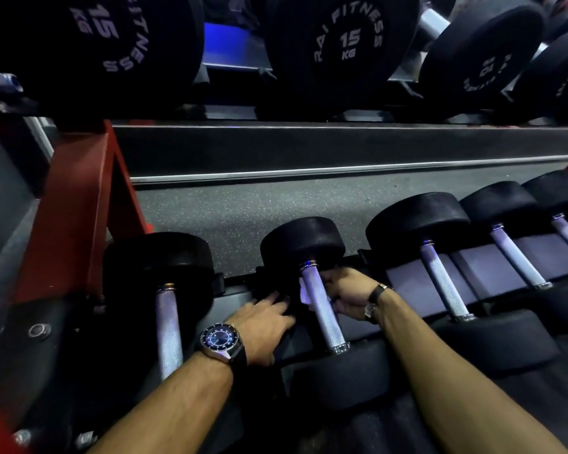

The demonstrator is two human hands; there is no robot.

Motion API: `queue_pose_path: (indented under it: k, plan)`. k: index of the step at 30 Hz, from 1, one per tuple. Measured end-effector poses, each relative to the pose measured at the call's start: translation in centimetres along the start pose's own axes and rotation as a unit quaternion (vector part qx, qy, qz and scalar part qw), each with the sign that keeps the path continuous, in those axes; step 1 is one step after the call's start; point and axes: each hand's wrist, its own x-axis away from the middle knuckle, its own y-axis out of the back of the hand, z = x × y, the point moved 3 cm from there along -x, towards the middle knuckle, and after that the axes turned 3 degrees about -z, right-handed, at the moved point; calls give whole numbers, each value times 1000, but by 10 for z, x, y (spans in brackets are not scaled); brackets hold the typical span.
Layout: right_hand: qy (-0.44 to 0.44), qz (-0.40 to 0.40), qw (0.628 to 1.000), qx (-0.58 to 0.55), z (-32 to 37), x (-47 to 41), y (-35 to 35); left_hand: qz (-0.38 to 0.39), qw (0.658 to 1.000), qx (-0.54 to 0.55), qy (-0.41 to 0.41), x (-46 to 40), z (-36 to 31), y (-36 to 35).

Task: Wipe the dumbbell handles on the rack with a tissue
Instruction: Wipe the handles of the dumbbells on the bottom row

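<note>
Dim gym rack (79,204), right hand (345,294) wrapping tissue (304,291) round dumbbell handle (322,309), left hand (266,326) spread flat beside.

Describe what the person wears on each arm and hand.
Both forearms are bare, with no sleeves or gloves in view. The left hand side carries a round wristwatch with a dark blue dial, silver case and black strap. The right hand side carries a slim band with a small silver piece.
</note>
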Motion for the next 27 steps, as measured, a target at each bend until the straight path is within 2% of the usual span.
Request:
queue_pose_path:
  k: [4,8,13,15,17,21,23,26,27]
  plan:
    - [-37,57,996,64,-5,11,2,3,1000,1,1,-1,-2,-1]
    - [-15,23,1000,15,-4,15,-4,8,1000,7,1,-1,-2,-1]
    - [-74,72,994,33,-17,30,-3,14,1000,12,2,0,-3,-1]
    - [-79,68,991,86,-16,36,-4,14,1000,13,2,-1,-3,-1]
    - [-90,54,969,224,-11,44,-7,14,1000,13,1,0,-2,-1]
    - [-89,-22,875,475,19,51,-5,15,1000,7,-2,-2,-2,-1]
    - [-48,-65,798,597,40,54,-12,12,1000,8,0,-2,-2,-1]
    - [144,-137,638,744,68,59,-28,14,1000,6,2,-1,-2,-1]
    - [216,-153,607,750,71,58,-31,16,1000,5,2,-1,-3,-1]
